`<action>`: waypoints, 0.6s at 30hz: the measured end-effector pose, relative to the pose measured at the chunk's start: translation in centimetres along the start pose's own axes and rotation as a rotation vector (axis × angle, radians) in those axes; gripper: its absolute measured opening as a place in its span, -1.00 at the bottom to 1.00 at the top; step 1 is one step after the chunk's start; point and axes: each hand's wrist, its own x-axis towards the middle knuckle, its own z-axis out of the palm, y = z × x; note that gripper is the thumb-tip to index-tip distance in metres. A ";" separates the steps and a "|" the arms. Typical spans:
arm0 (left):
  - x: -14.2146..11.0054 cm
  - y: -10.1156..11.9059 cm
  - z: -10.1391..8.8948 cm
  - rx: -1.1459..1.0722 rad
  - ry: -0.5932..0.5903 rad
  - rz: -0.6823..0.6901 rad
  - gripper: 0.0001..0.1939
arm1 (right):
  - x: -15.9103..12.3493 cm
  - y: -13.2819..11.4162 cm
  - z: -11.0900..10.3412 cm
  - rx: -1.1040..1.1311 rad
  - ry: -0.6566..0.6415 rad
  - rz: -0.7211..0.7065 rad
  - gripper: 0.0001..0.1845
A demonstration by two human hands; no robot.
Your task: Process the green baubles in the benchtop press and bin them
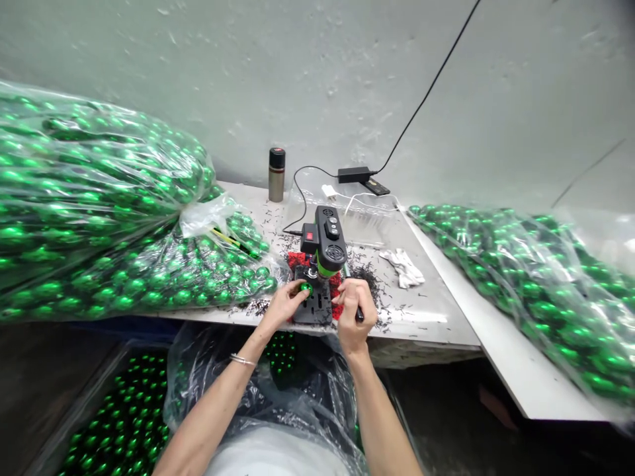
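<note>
Green ball [306, 289] lies at the tips of our left hand [285, 305], pinched between thumb and fingers just over the slotted black plate [317, 316] of the small machine [331, 248]. Being round, it shows us no long axis to line up; what matters is that it sits under the near end of the machine's head, a little to the left, though from above we cannot tell whether it touches the metal part [312, 272] beside it. Of our two hands, the left is the nearer, right at the ball; the right hand [356, 311] is off to the other side of the plate, its fingers wrapped round a black handle [360, 315] whose end pokes out of the fist. Dark shavings [366, 277] litter the bench [431, 316] around, with white gloves [404, 268] beyond the right hand.
</note>
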 end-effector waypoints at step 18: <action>0.2 -1.0 0.7 0.313 0.024 0.298 -0.65 | 3.5 -2.8 -0.1 0.016 -0.019 0.082 -0.63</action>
